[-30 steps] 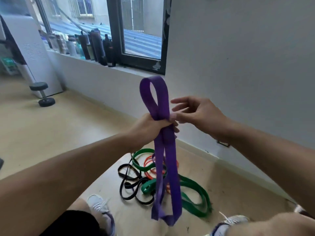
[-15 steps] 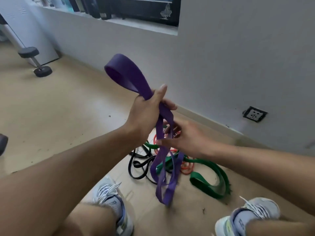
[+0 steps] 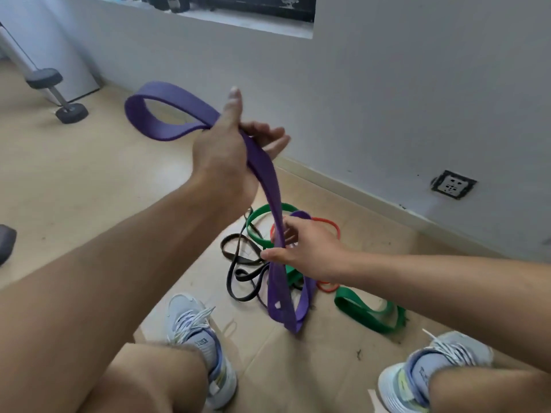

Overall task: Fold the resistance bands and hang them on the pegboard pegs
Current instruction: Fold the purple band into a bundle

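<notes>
Purple band (image 3: 262, 168) gripped by left hand (image 3: 222, 153), pinched by right hand (image 3: 301, 248), above beige floor (image 3: 74, 174) near grey wall (image 3: 387, 99).

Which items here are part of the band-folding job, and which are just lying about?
Job:
purple band, held up by the left hand, gripped lower by the right hand
green band, on the floor
black band, on the floor
red band, on the floor

Lying about:
dumbbell by the wall
wall socket
shoes
</notes>
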`<move>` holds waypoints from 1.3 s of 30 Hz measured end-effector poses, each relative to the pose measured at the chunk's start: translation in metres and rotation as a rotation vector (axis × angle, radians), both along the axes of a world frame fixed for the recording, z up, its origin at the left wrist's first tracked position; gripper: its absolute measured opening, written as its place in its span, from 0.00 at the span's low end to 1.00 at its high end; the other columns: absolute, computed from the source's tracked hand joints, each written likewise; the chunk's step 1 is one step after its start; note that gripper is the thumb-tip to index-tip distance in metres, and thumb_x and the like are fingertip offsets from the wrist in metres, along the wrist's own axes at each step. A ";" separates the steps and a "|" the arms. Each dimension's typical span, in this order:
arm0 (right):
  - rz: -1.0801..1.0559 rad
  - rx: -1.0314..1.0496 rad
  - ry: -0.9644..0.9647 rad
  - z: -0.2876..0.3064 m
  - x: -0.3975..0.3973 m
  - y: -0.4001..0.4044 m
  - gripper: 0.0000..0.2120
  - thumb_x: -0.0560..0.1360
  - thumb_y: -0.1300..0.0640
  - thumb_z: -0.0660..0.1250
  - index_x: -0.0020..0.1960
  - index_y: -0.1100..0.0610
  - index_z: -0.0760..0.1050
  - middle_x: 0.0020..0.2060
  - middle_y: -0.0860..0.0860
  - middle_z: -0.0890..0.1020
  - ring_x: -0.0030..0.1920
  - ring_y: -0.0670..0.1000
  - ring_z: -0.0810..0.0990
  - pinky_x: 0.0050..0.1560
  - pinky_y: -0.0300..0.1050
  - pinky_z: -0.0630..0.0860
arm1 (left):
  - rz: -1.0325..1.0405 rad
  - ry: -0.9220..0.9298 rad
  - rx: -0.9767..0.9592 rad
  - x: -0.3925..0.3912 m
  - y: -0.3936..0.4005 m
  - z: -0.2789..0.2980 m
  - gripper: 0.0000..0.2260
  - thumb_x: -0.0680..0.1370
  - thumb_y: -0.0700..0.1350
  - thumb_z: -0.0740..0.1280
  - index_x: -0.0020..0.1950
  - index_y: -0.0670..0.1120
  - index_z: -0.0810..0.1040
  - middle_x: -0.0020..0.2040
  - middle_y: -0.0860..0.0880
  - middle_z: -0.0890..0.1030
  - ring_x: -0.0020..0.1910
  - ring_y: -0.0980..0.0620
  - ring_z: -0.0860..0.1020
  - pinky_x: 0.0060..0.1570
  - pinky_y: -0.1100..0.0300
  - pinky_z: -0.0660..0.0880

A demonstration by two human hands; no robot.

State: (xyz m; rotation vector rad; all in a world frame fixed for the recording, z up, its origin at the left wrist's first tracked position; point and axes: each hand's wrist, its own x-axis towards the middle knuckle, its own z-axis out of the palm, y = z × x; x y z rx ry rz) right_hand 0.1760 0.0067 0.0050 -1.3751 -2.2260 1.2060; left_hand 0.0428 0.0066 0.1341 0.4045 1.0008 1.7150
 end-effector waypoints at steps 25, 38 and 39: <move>0.006 0.524 0.144 0.064 0.047 -0.007 0.26 0.71 0.52 0.79 0.54 0.44 0.62 0.45 0.40 0.82 0.35 0.35 0.76 0.37 0.33 0.70 | -0.745 1.398 -0.149 -0.006 -0.027 -0.029 0.27 0.65 0.61 0.80 0.58 0.54 0.78 0.37 0.53 0.86 0.33 0.59 0.82 0.38 0.64 0.78; 0.127 0.254 -0.049 0.025 0.033 -0.001 0.38 0.65 0.41 0.81 0.69 0.40 0.64 0.58 0.40 0.79 0.57 0.45 0.80 0.59 0.53 0.80 | -0.742 1.897 -0.172 -0.023 -0.035 -0.022 0.16 0.67 0.62 0.78 0.44 0.52 0.84 0.36 0.53 0.83 0.37 0.54 0.80 0.37 0.56 0.80; 0.157 0.193 -0.098 0.022 0.035 0.002 0.42 0.65 0.41 0.82 0.73 0.41 0.64 0.63 0.42 0.78 0.61 0.46 0.78 0.62 0.52 0.79 | -0.715 1.879 -0.139 -0.026 -0.036 -0.020 0.15 0.67 0.60 0.78 0.46 0.53 0.85 0.37 0.54 0.83 0.38 0.55 0.80 0.38 0.55 0.81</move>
